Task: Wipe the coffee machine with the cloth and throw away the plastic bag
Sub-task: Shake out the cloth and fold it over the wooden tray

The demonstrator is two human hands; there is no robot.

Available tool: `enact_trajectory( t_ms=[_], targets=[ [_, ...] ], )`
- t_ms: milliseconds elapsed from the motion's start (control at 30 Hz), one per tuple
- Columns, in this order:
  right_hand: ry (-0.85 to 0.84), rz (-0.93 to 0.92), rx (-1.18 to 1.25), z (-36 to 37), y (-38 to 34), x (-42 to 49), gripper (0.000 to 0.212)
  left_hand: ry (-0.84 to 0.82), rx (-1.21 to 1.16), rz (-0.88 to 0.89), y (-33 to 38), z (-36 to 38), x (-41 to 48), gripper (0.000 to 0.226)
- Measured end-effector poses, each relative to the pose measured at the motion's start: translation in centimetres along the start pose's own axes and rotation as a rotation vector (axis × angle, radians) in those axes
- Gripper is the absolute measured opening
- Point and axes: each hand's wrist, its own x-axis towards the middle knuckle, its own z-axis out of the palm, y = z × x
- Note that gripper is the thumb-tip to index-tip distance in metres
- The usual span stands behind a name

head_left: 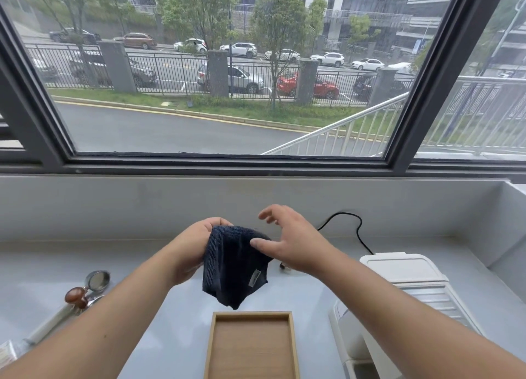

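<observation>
A dark blue cloth (234, 270) with a small white label hangs in the air above the counter. My left hand (196, 245) grips its upper left edge. My right hand (287, 240) is at the cloth's upper right, thumb resting on it, fingers spread apart. The white coffee machine (410, 282) stands at the right, partly behind my right forearm, with a black cord (359, 230) running from the wall behind it. A crumpled clear plastic bag (10, 350) shows at the bottom left edge, mostly cut off.
A wooden tray (252, 316) lies on the grey counter (170, 307) just below the cloth. A portafilter (98, 280) and a wooden-knobbed tamper (75, 296) lie at the left. A low wall and a wide window run along the back.
</observation>
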Motion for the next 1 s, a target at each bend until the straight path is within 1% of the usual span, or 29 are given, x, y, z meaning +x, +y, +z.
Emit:
enact_trajectory(
  t_ms=[33, 100, 167, 200, 267, 300, 333, 367, 400, 433, 467, 533, 600, 667, 733, 833, 933, 1000],
  targets=[
    [0.017, 0.009, 0.01, 0.1, 0.2, 0.0, 0.05, 0.008, 0.002, 0.0, 0.0, 0.0, 0.0, 0.019],
    [0.092, -0.008, 0.003, 0.2, 0.2, -0.2, 0.044, 0.072, 0.053, 0.011, 0.0, 0.2, 0.1, 0.015],
    [0.134, -0.025, 0.0, 0.4, -0.5, -0.6, 0.04, 0.199, 0.212, 0.026, -0.2, 0.3, 0.5, 0.009],
    [0.109, -0.013, 0.01, 0.6, -1.1, -0.8, 0.046, 0.259, 0.299, 0.03, -0.3, 0.4, 0.7, 0.01],
    [-0.013, 0.056, 0.05, 1.4, -2.5, -1.1, 0.065, 0.32, 0.417, 0.024, -0.2, 0.6, 0.9, 0.016],
    [-0.076, 0.1, 0.045, 1.9, -3.2, -1.2, 0.07, 0.333, 0.455, 0.02, -0.1, 0.8, 0.9, 0.02],
    [-0.122, 0.125, 0.012, 2.5, -3.6, -1.3, 0.07, 0.341, 0.487, 0.017, 0.1, 1.0, 0.9, 0.024],
    [-0.141, 0.121, -0.03, 3.1, -3.8, -1.3, 0.062, 0.342, 0.506, 0.019, 0.3, 1.1, 0.9, 0.026],
    [-0.138, 0.103, -0.068, 3.4, -3.8, -1.3, 0.047, 0.336, 0.515, 0.023, 0.5, 1.1, 0.8, 0.026],
    [-0.119, 0.09, -0.096, 3.4, -3.8, -1.3, 0.032, 0.329, 0.521, 0.029, 0.6, 1.0, 0.8, 0.025],
    [-0.086, 0.094, -0.119, 3.2, -3.5, -1.2, 0.023, 0.325, 0.532, 0.031, 0.7, 0.9, 0.7, 0.023],
    [0.003, 0.113, -0.171, 2.6, -2.9, -1.0, 0.016, 0.343, 0.577, 0.028, 0.9, 0.5, 0.4, 0.018],
    [0.075, 0.099, -0.229, 2.3, -2.4, -0.9, 0.015, 0.369, 0.607, 0.022, 1.0, 0.3, 0.3, 0.017],
    [0.091, 0.054, -0.291, 2.6, -2.3, -0.9, 0.019, 0.386, 0.594, 0.017, 1.2, 0.5, 0.2, 0.015],
    [0.058, 0.016, -0.332, 3.3, -2.5, -1.0, 0.021, 0.399, 0.549, 0.012, 1.3, 0.8, 0.4, 0.013],
    [-0.004, 0.002, -0.32, 4.4, -2.7, -1.2, 0.023, 0.392, 0.402, 0.006, 1.3, 1.6, 0.7, 0.004],
    [-0.008, -0.021, -0.255, 4.8, -3.0, -1.1, 0.023, 0.308, 0.222, -0.038, 1.0, 2.2, 0.6, 0.013],
    [-0.008, -0.033, -0.203, 4.8, -3.3, -1.1, 0.028, 0.218, 0.045, -0.077, 0.9, 2.2, 0.3, 0.018]
  ],
)
